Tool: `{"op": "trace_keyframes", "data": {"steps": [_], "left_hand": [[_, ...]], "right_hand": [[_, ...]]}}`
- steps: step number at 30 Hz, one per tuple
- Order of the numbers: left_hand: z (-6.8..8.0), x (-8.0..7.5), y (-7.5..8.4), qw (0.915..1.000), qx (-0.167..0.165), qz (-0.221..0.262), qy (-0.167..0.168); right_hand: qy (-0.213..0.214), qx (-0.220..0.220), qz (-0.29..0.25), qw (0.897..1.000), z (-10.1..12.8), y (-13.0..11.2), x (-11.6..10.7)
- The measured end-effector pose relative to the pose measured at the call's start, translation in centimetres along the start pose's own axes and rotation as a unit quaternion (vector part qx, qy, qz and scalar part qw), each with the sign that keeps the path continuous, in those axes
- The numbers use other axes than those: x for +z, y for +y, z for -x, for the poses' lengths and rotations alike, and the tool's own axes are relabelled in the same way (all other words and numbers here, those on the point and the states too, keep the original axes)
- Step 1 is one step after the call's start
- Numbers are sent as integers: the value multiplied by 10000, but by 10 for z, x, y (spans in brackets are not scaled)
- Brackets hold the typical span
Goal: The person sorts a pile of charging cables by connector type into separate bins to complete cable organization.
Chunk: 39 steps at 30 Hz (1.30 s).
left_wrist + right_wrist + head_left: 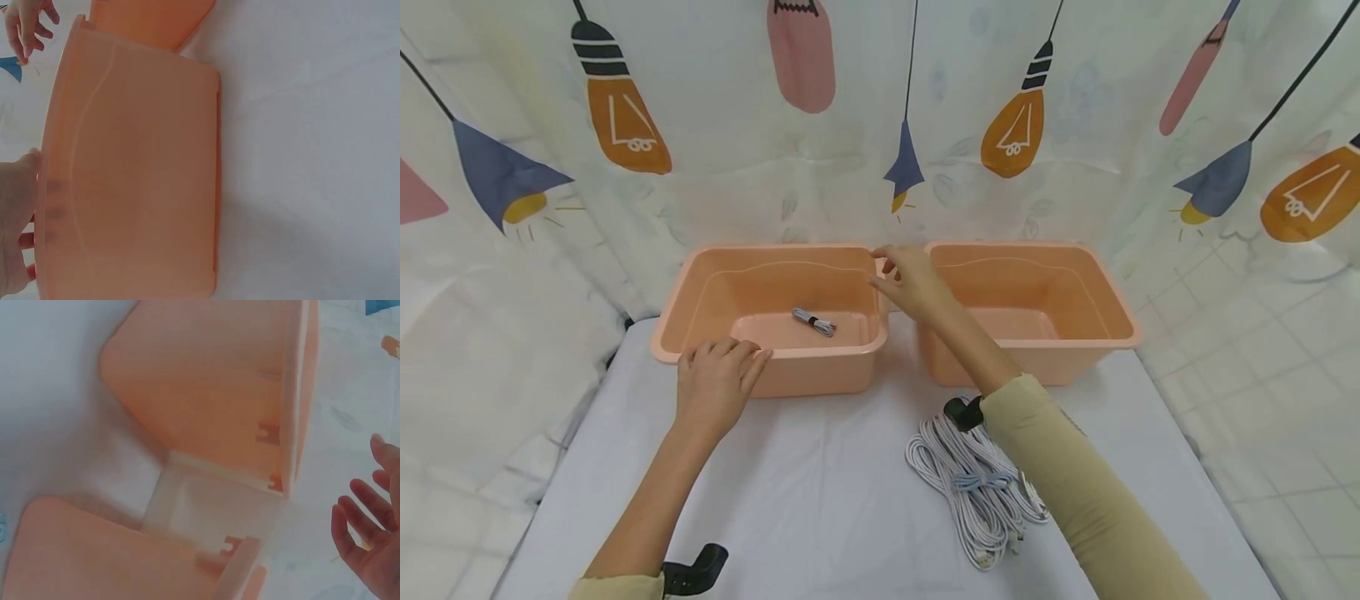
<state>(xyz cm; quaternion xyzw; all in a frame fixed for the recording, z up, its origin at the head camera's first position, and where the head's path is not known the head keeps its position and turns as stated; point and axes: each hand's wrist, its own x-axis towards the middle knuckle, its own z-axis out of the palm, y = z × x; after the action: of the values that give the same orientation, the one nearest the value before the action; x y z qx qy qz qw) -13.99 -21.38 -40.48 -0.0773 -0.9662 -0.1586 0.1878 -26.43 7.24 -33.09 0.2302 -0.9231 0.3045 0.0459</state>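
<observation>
**2 hands at the rims of 2 peach plastic tubs**

Left: the left hand (715,385) rests on the near rim of the left peach-coloured rectangular plastic tub (685,287), fingers bent over the lip; the grip is narrow and appears to hold the rim itself. In the left wrist view the same hand (15,231) lies against the tub wall (137,175). This tub stands at the back of the white cloth-covered desk (820,483), and a small coiled grey cable with a dark tie (814,321) lies on its floor.

Centre: the right hand (910,279) hovers over the gap where the 2 tubs nearly meet, at the far corner of the left tub. Its fingers are loosely spread and hold nothing; the right wrist view shows the fingers (365,540) straight and apart.

Right: the second peach plastic tub (1105,292) stands just beside the first. Nearer the person, a bundle of white coiled cables (970,487) lies on the desk.

Handling, as a judgement: the tub looks light, stiff and smooth-walled, hence somewhat slippery; the rolled rim offers the surest hold, ideally at 2 opposite edges.
</observation>
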Motion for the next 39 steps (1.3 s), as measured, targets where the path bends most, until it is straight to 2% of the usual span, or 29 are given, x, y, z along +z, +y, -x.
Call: {"op": "trace_keyframes", "data": {"steps": [6,13,25,28,34,39], "left_hand": [[0,-1,-1,9999,-39,14,-114],[0,-6,1,9996,-79,-91,-257],[-1,-5,0,9993,-108,-111,-352],[-1,-5,0,9994,-106,-99,-318],[-1,-5,1,9991,-155,-124,-361],[-2,-5,1,9990,-175,-131,-381]], "right_hand": [[278,-211,16,9994,22,7,-4],[492,-238,95,9985,46,11,-6],[1244,-892,70,9882,91,27,-1],[1255,-925,79,9877,103,32,1],[1018,-849,-30,9912,125,44,6],[1026,-861,190,9908,143,53,12]]}}
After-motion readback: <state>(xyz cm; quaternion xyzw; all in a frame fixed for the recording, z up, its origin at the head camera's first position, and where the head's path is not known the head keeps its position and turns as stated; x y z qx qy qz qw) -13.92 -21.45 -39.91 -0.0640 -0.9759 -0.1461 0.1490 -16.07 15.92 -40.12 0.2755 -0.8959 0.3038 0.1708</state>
